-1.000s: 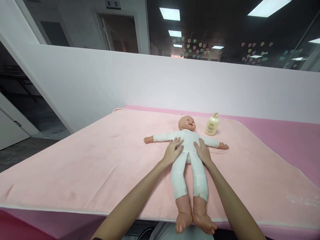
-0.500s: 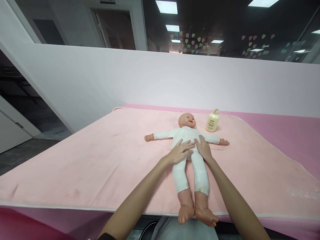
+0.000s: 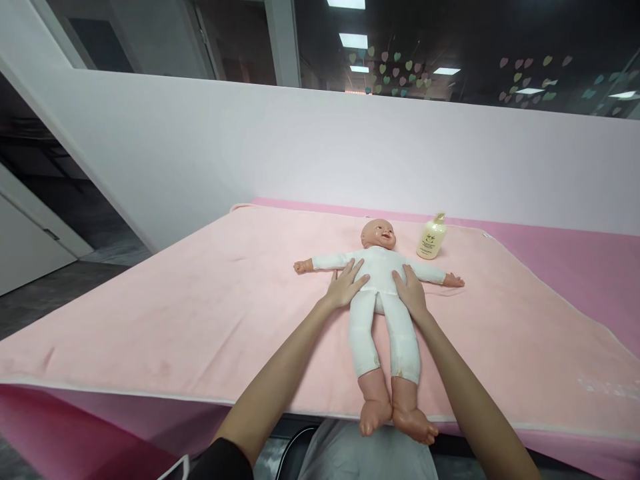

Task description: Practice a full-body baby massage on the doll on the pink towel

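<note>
A baby doll with a white cloth body lies on its back on a pink towel, arms spread, feet towards me. My left hand rests at the side of the doll's torso on the left, fingers spread and touching the white cloth. Against the opposite side of the torso lies my right hand, its fingers stretched out along the waist. Neither hand grips anything. Beyond the doll's arm on the right stands a pale yellow pump bottle.
A white wall panel rises behind the table, with dark glass and heart stickers above it. The pink table surface shows past the towel at right. The doll's feet reach the towel's front edge.
My left hand has slid left from the middle of the doll's belly to its side. My right hand stays at the other side. The view has shifted slightly.
</note>
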### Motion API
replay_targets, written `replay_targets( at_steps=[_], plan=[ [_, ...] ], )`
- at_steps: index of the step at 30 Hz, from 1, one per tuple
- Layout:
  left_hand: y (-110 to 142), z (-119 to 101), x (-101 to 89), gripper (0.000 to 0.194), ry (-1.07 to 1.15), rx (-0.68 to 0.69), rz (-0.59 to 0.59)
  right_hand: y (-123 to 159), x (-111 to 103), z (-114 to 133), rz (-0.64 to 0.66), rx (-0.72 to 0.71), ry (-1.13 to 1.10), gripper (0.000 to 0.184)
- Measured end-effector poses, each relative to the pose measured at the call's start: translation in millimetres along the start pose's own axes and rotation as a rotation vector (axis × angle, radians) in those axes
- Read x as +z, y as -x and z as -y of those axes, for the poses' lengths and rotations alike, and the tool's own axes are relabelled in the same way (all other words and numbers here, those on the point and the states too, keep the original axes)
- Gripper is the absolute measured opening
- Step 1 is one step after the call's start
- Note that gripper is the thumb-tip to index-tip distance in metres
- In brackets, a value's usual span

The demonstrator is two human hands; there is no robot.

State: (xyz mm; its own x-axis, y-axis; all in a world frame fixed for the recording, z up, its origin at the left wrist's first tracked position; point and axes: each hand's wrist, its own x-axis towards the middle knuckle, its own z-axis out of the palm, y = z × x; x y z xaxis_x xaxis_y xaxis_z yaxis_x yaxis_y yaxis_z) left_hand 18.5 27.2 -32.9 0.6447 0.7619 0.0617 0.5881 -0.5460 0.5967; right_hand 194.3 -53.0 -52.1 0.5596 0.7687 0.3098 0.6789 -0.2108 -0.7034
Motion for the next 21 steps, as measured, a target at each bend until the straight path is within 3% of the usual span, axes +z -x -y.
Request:
replay_targets(
  at_steps=[3, 5, 8, 10, 13, 21],
  plan=[
    [1, 3, 1.2, 0.063, -0.016, 0.007, -0.022, 6, -6, 12, -0.090, -0.061, 0.127, 0.062],
    [1, 2, 2.2, 0.061, -0.030, 0.013, -0.034, 12, -11, 23, -0.067, -0.228, 0.132, 0.057],
    [2, -1, 3.0, 0.057, -0.055, 0.022, -0.043, 20, -16, 37, 0.183, -0.504, 0.003, 0.043],
    [3, -1, 3.4, 0.056, -0.066, 0.022, -0.047, 23, -17, 41, 0.361, -0.572, -0.066, 0.039],
    [3, -1, 4.5, 0.055, -0.063, 0.029, -0.060, 22, -14, 39, 0.460, -0.511, -0.044, 0.040],
    [0, 0, 7.4, 0.055, -0.045, 0.034, -0.065, 10, -8, 33, 0.407, -0.348, 0.180, 0.046]
  ],
)
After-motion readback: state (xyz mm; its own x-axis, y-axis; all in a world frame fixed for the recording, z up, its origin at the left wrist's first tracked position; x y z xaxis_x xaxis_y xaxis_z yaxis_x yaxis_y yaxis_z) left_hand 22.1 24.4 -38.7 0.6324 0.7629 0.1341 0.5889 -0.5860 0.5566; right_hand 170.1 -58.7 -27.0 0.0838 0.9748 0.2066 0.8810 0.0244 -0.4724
